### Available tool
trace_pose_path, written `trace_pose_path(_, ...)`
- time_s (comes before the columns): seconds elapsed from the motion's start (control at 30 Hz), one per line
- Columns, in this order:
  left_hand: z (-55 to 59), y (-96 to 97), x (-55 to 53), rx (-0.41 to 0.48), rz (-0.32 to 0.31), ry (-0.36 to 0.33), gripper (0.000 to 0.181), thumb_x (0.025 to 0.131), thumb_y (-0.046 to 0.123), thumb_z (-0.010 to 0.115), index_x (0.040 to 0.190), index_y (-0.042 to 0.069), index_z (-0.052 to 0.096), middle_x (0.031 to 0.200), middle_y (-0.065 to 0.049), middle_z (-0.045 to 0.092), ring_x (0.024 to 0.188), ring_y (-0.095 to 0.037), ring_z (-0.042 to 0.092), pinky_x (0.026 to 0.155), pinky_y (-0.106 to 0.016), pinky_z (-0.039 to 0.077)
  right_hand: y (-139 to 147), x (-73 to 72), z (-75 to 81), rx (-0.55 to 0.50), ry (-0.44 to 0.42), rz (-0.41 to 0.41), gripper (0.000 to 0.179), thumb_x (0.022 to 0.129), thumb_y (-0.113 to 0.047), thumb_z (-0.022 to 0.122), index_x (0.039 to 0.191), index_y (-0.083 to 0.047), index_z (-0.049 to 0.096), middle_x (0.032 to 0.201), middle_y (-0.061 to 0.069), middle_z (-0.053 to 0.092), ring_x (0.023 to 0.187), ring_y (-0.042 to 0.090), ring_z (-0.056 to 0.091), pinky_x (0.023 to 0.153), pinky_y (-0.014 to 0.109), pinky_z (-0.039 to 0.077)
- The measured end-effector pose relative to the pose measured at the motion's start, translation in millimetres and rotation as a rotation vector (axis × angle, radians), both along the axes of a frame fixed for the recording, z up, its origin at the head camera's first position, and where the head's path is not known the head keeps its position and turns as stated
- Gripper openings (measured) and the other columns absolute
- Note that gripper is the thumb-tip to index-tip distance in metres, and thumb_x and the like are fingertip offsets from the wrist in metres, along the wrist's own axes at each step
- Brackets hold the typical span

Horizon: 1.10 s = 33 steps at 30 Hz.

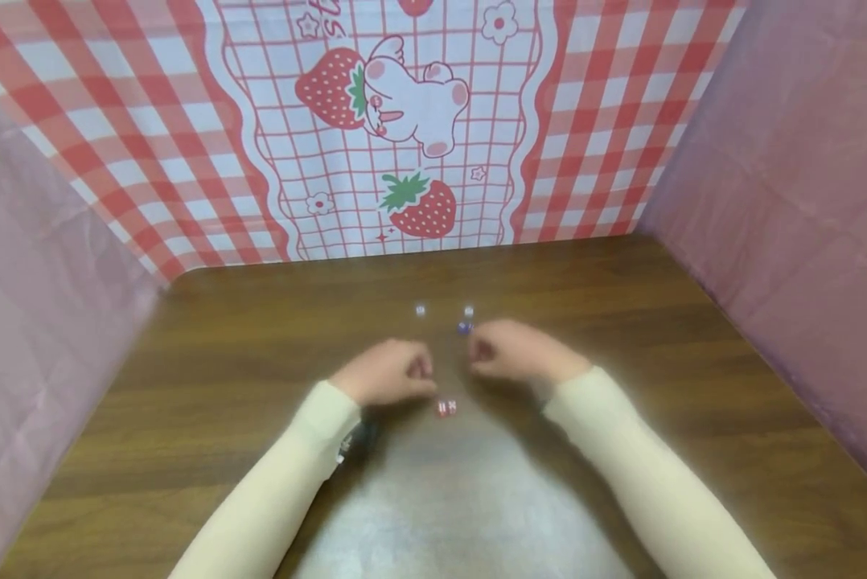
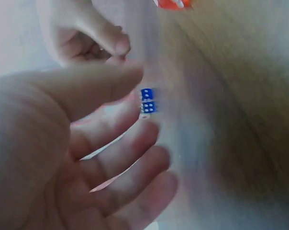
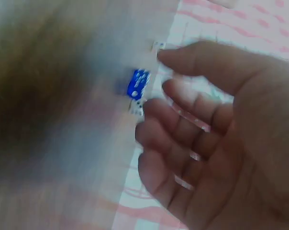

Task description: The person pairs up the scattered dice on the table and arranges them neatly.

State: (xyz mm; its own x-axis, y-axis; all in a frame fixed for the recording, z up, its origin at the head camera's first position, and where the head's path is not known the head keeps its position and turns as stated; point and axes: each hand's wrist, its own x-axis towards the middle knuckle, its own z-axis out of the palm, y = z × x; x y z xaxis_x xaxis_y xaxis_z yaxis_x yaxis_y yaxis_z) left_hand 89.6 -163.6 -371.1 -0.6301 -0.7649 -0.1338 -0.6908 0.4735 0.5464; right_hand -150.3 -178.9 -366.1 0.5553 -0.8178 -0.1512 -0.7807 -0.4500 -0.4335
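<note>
Over the table, my left hand [image 1: 388, 371] is loosely curled, its fingertips near a pair of red dice [image 1: 442, 408]. In the left wrist view, a gap shows between its thumb and fingers, and nothing is held. My right hand [image 1: 520, 351] is beside the blue dice [image 1: 465, 327], two of which appear one against the other in the left wrist view. Its fingers curve loosely around nothing in the right wrist view. One white die [image 3: 136, 107] sits right by the blue dice. Another white die [image 1: 421, 310] lies apart, farther left.
The brown wooden table [image 1: 260, 314] extends around both hands. A red-checked cloth [image 1: 600, 121] with strawberry prints hangs behind it. Pink cloths, one on the left [image 1: 50, 265] and one on the right [image 1: 788, 161], line the sides.
</note>
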Motion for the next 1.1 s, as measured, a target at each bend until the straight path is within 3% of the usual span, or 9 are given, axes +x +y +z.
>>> trace_pose_path(0.07, -3.4, -11.5, -2.4, -0.068, 0.047, 0.015, 0.026, 0.083, 0.037, 0.07, 0.1, 0.019, 0.061, 0.088, 0.009, 0.061, 0.08, -0.008, 0.058, 0.072, -0.026, 0.051, -12, -4.1, -2.2, -0.024, -0.009, -0.13, 0.013, 0.082, -0.024, 0.071, 0.086, -0.023, 0.059, 0.08, -0.009, 0.061, 0.073, 0.009, 0.058, 0.066, 0.027, 0.051)
trace_pose_path(0.13, -6.3, -22.7, -7.8, -0.128, 0.095, 0.012, 0.026, 0.084, 0.032, 0.069, 0.104, 0.017, 0.06, 0.093, 0.008, 0.061, 0.084, -0.008, 0.058, 0.076, -0.028, 0.051, -23, -6.5, -5.1, -0.04, -0.007, -0.208, 0.014, 0.082, -0.022, 0.071, 0.088, -0.021, 0.058, 0.08, -0.006, 0.061, 0.073, 0.013, 0.058, 0.066, 0.029, 0.052)
trace_pose_path(0.33, -6.6, -50.2, -25.6, -0.212, 0.207, -0.025, 0.035, 0.082, 0.034, 0.072, 0.11, 0.016, 0.059, 0.101, 0.004, 0.061, 0.09, -0.012, 0.058, 0.08, -0.033, 0.052, -42, -13.0, -5.1, -0.07, 0.014, -0.266, 0.019, 0.082, -0.021, 0.072, 0.096, -0.018, 0.06, 0.085, -0.004, 0.061, 0.078, 0.015, 0.059, 0.073, 0.035, 0.053)
trace_pose_path(0.47, -7.1, -62.9, -40.4, -0.212, 0.192, -0.045, 0.037, 0.083, 0.033, 0.071, 0.113, 0.015, 0.06, 0.103, 0.003, 0.062, 0.091, -0.013, 0.058, 0.081, -0.034, 0.051, -45, -12.4, -3.6, -0.084, 0.014, -0.24, 0.021, 0.082, -0.019, 0.073, 0.098, -0.016, 0.062, 0.088, -0.003, 0.062, 0.082, 0.017, 0.06, 0.076, 0.039, 0.053)
trace_pose_path(0.67, -13.6, -66.8, -57.7, -0.215, 0.129, -0.044, 0.026, 0.085, 0.027, 0.07, 0.107, 0.015, 0.063, 0.097, 0.001, 0.064, 0.086, -0.015, 0.059, 0.08, -0.036, 0.052, -46, -4.7, -10.0, -0.116, 0.004, -0.197, 0.026, 0.083, -0.021, 0.073, 0.107, -0.017, 0.064, 0.099, -0.001, 0.066, 0.094, 0.019, 0.062, 0.086, 0.042, 0.051)
trace_pose_path(0.87, -19.3, -67.7, -60.1, -0.262, 0.14, -0.066, 0.022, 0.085, 0.026, 0.07, 0.105, 0.018, 0.065, 0.096, 0.002, 0.066, 0.087, -0.014, 0.06, 0.082, -0.035, 0.052, -51, 2.2, -17.0, -0.153, 0.014, -0.185, 0.023, 0.084, -0.024, 0.071, 0.106, -0.02, 0.066, 0.101, 0.0, 0.067, 0.095, 0.019, 0.062, 0.088, 0.042, 0.05)
trace_pose_path(1.1, -19.0, -68.5, -63.3, -0.275, 0.155, -0.076, 0.018, 0.083, 0.026, 0.072, 0.097, 0.016, 0.066, 0.087, 0.004, 0.065, 0.078, -0.013, 0.059, 0.076, -0.033, 0.053, -52, 4.4, -19.4, -0.15, 0.03, -0.211, 0.019, 0.085, -0.027, 0.07, 0.103, -0.022, 0.067, 0.098, -0.002, 0.067, 0.092, 0.018, 0.062, 0.086, 0.042, 0.051)
